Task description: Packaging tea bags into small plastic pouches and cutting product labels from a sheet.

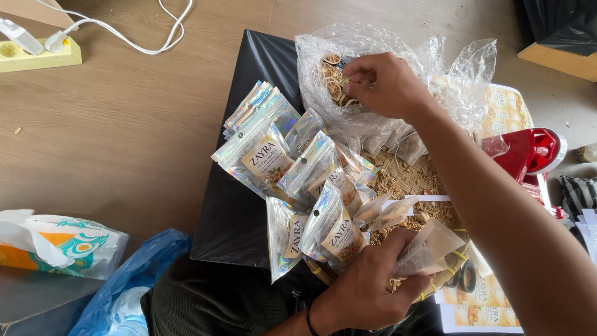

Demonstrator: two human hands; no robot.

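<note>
the right hand [385,84] pinches one dried citrus slice [336,90] inside the one clear plastic bag [448,68] at the far edge of the black mat [230,218], while the left hand [367,286] grips one small mesh sachet [429,246] beside about nine shiny pouches [298,180], with bare wooden floor [124,124] open to the left.
</note>
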